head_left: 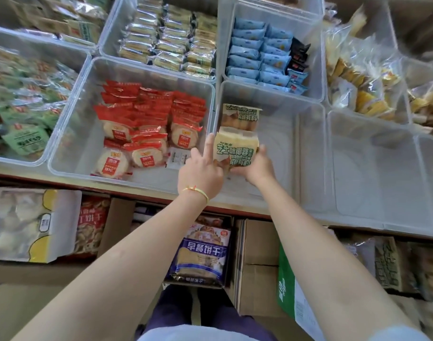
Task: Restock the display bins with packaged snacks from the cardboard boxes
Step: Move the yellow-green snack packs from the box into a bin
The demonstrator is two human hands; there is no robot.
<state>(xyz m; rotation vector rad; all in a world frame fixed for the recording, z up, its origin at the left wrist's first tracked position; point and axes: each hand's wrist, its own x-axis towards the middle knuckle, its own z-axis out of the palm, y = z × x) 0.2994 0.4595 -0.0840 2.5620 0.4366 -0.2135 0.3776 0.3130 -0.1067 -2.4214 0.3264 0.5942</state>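
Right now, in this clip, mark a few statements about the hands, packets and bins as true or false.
1. Both hands hold one yellow-and-green snack packet. True; the left hand and right hand are on it.
2. The bin under that packet is full. False; only one matching packet shows inside.
3. The red-wrapped snacks fill the bin to its right. False; they are in the bin to its left.
4. Blue packets sit in the bin behind it. True.

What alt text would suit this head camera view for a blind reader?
Both hands, left hand and right hand, lower a green-lettered snack pack into a nearly empty clear bin, beside a matching pack; the neighbouring bin holds red rice-cracker packs.
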